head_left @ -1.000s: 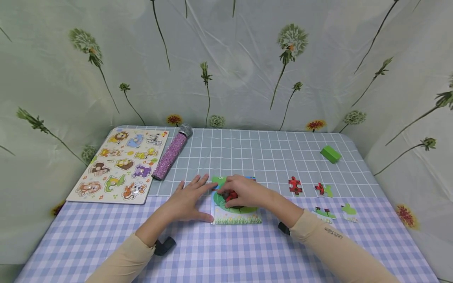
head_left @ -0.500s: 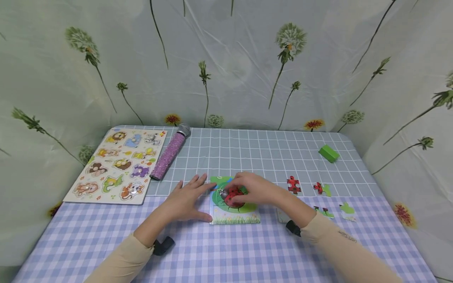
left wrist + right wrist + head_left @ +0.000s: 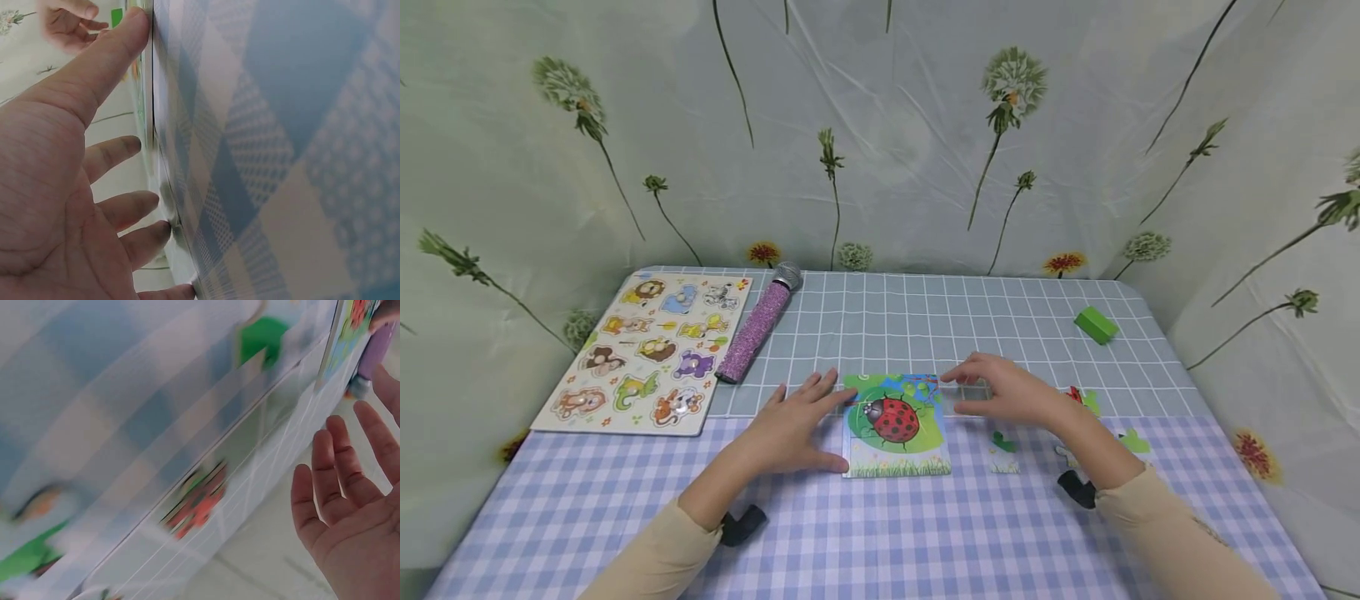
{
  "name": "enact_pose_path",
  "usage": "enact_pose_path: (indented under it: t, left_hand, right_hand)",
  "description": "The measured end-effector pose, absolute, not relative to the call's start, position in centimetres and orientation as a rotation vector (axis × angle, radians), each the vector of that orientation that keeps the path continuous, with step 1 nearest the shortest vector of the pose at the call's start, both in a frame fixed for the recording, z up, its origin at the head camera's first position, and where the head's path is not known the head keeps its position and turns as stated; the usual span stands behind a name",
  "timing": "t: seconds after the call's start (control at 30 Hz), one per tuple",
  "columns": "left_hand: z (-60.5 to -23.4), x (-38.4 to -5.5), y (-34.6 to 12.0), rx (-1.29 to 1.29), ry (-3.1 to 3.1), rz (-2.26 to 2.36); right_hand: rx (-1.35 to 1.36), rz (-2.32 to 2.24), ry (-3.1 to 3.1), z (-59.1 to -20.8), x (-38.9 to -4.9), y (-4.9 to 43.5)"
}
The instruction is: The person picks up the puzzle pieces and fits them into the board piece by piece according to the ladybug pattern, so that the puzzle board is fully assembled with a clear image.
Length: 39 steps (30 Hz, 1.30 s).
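A square ladybug puzzle board (image 3: 887, 463) lies flat at the middle of the table, its red spotted ladybug in the centre. My left hand (image 3: 792, 429) is spread along the board's left edge, with thumb and index fingertip right at it; the left wrist view shows the thumb (image 3: 128, 37) against the edge. To the right of the board my right hand (image 3: 1003, 392) hovers with loosely bent fingers and nothing in them. Beneath its forearm lie loose puzzle pieces, partly hidden. A green-and-white piece (image 3: 1003, 460) sits just below that hand; a red piece (image 3: 199, 503) shows in the right wrist view.
An animal peg puzzle (image 3: 651, 354) lies at the left, with a purple glitter microphone (image 3: 758, 332) beside it. A green block (image 3: 1097, 325) sits at the back right. Another green piece (image 3: 1134, 442) lies further right. A floral curtain (image 3: 910, 167) hangs behind the table.
My right hand has lifted off the ladybug picture and moved right, off the board, uncovering the whole picture. The left hand has stayed at the board's left edge.
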<state>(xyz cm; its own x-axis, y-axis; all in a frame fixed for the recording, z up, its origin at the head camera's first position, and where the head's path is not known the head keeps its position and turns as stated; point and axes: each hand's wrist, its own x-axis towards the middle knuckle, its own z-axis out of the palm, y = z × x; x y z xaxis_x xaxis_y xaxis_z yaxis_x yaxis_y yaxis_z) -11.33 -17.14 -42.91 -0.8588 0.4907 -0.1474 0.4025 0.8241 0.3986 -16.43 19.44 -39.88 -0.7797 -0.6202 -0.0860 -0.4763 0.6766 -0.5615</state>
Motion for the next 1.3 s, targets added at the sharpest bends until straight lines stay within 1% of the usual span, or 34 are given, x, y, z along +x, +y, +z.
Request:
enact_pose_path:
  t: [0.27, 0.67, 0.93, 1.3]
  left_hand:
    - [-42.5, -10.8, -17.0, 0.775, 2.701, 0.575]
    - [-42.6, -10.6, -17.5, 0.821, 2.628, 0.582]
    - [-42.7, -10.6, -17.5, 0.822, 2.642, 0.572]
    - [-42.8, -10.6, -17.6, 0.812, 2.637, 0.6]
  right_hand:
    - [-0.71, -0.734, 2.673, -39.7, -16.0, 23.4]
    - [-0.598, -0.659, 2.731, -39.8, -15.1, 26.7]
    - [-0.56, -0.691, 2.724, -40.4, -14.9, 27.8]
    - [-0.531, -0.671, 2.742, -40.7, -14.8, 28.0]
